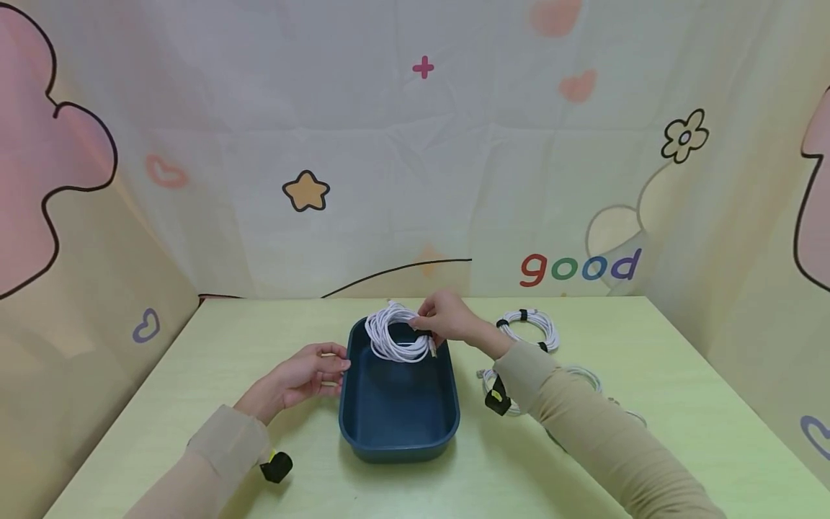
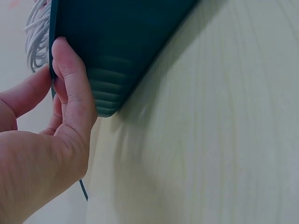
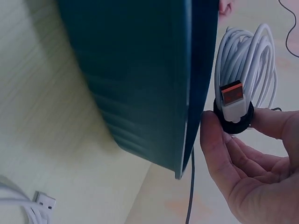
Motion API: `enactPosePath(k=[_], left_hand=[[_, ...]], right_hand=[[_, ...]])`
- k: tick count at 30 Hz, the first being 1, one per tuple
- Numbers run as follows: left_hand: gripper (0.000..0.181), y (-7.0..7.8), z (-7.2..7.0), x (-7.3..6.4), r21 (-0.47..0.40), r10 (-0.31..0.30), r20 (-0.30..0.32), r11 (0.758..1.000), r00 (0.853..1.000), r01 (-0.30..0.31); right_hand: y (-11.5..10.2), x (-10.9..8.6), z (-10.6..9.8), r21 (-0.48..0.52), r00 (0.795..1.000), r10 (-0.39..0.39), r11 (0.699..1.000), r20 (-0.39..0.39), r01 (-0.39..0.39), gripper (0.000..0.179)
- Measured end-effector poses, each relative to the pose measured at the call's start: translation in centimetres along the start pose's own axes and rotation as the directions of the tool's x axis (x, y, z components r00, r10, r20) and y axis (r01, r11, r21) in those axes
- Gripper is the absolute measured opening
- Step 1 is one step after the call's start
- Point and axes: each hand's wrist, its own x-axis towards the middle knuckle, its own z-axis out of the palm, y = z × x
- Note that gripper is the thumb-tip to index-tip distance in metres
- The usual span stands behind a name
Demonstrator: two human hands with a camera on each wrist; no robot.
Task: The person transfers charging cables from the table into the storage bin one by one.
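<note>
A coiled white USB cable [image 1: 389, 346] hangs over the far end of the dark blue bin [image 1: 398, 411]. My right hand [image 1: 447, 317] pinches the coil at its black strap, just above the bin's far right corner. In the right wrist view, the cable's USB plug [image 3: 232, 95] sticks up beside the strap [image 3: 233, 123]. My left hand [image 1: 314, 373] holds the bin's left rim, and in the left wrist view one finger [image 2: 70, 70] lies along the outer wall.
To the right of the bin lies another white cable coil [image 1: 551, 335] with black straps. Nearer, more white coils [image 1: 586, 373] are partly hidden under the right forearm. A printed cloth [image 1: 389, 216] backs the table [image 1: 311, 497].
</note>
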Motion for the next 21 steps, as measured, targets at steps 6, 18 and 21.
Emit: enactPosePath(k=[6, 18, 21], left_hand=[[0.013, 0.1, 0.2, 0.0, -0.004, 0.002, 0.009, 1.000, 1.000, -0.002], [0.016, 0.0, 0.1, 0.0, -0.015, 0.019, 0.018, 1.000, 1.000, -0.018], [0.017, 0.0, 0.1, 0.0, -0.019, 0.013, 0.016, 1.000, 1.000, -0.012]], right_hand=[[0.1, 0.1, 0.9, -0.029, 1.000, -0.012, 0.999, 0.015, 0.012, 0.017], [0.1, 0.7, 2.3, -0.162, 0.998, -0.027, 0.986, 0.048, 0.034, 0.017], [0.2, 0.9, 2.8, -0.176, 0.998, -0.018, 0.984, 0.052, 0.027, 0.017]])
